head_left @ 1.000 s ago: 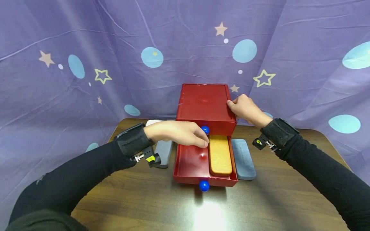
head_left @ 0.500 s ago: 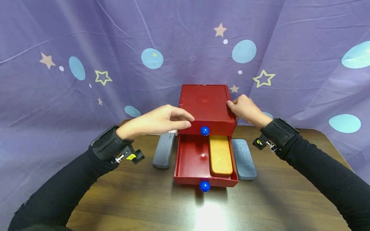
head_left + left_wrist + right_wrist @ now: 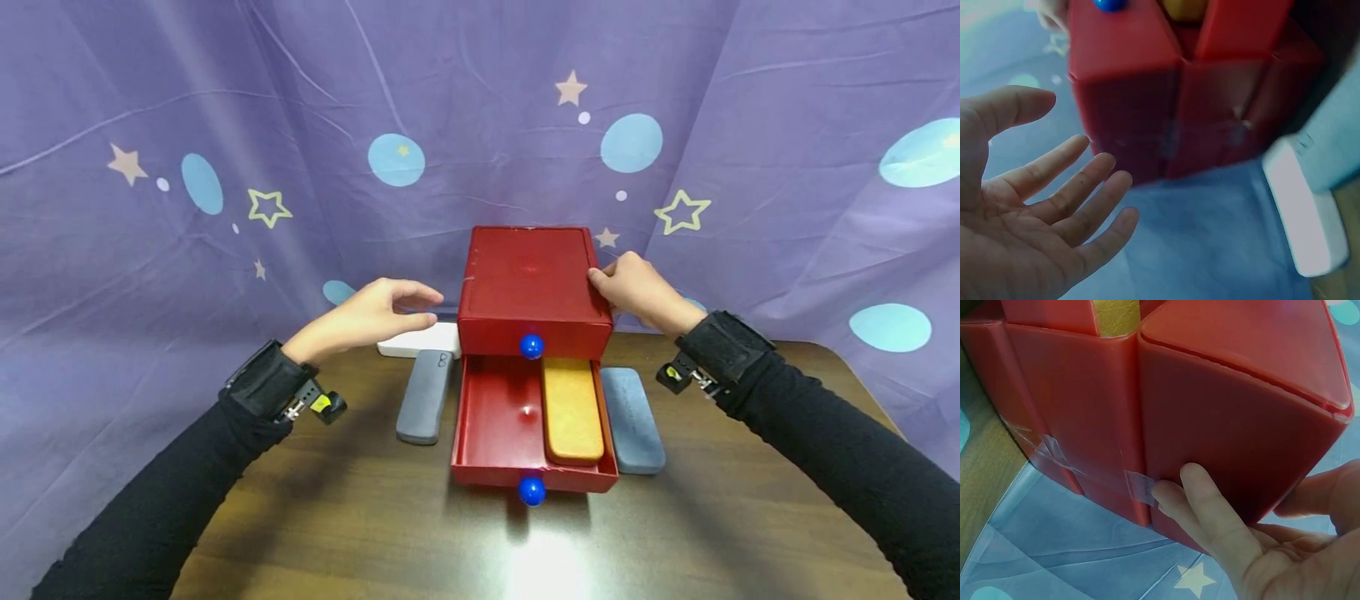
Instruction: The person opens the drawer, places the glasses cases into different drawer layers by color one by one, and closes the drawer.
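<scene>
A red drawer box (image 3: pixel 529 275) with blue round knobs stands at the table's back. One lower drawer (image 3: pixel 495 417) is pulled out, with a yellow case (image 3: pixel 572 412) lying along its right side. My right hand (image 3: pixel 639 287) grips the box's right edge, thumb on the top and fingers against the side wall, seen also in the right wrist view. My left hand (image 3: pixel 367 317) hovers in the air left of the box, fingers loosely spread and nothing in them. Beneath and beside it are a white case (image 3: pixel 423 340) and a grey case (image 3: pixel 425 397) with a dark character on its end.
A blue-grey case (image 3: pixel 632 421) lies on the wooden table (image 3: pixel 360 517), right of the pulled-out drawer. Behind the table hangs a purple cloth (image 3: pixel 465 100) with stars and dots. Clear tape (image 3: pixel 1141 487) is on the side of the box.
My left hand has moved left and away from above the drawer, uncovering the upper knob, the grey case and the white case. My right hand keeps its hold on the box.
</scene>
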The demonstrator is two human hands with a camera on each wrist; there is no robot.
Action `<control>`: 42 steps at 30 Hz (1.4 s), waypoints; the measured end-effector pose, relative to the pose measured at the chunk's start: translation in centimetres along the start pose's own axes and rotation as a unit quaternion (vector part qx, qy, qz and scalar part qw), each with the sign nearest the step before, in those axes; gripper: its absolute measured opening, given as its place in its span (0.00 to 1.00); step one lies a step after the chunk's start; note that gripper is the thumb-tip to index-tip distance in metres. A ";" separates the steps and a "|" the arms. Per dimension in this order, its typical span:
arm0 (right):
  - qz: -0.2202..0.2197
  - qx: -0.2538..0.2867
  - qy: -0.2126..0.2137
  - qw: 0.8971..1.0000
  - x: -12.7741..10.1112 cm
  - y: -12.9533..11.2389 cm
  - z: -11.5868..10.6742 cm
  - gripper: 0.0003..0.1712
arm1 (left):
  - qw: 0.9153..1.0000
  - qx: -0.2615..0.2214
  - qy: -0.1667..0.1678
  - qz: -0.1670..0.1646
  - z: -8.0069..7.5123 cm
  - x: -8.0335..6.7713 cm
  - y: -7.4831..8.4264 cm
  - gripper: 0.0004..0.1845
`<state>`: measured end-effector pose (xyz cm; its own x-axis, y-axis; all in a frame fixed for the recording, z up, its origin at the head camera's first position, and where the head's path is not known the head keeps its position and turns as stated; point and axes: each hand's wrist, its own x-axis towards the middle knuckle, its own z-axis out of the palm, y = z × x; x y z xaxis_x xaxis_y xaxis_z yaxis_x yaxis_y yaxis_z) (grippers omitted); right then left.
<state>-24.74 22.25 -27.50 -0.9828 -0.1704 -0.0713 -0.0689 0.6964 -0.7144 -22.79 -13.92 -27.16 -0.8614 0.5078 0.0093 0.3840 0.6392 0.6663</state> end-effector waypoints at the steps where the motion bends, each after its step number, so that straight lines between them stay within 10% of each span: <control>1: 0.001 0.002 -0.003 1.000 0.0 0.0 0.0 0.27 | 1.000 0.002 0.001 -0.004 0.0 0.1 -0.6 0.21; 17: 0.078 0.068 -0.101 0.990 1.5 -0.6 -2.2 0.24 | 0.995 0.088 -0.002 -0.038 1.8 2.7 -9.2 0.24; 42: 0.106 0.060 -0.139 0.983 2.7 -1.3 -2.7 0.30 | 0.983 0.165 -0.045 -0.072 4.6 6.0 -12.2 0.42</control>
<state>-27.73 22.74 -24.91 -0.8870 -0.2257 -0.4027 0.1692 0.6526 -0.7385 -31.12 -15.99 -38.66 -0.8876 0.4377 -0.1437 0.3595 0.8531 0.3781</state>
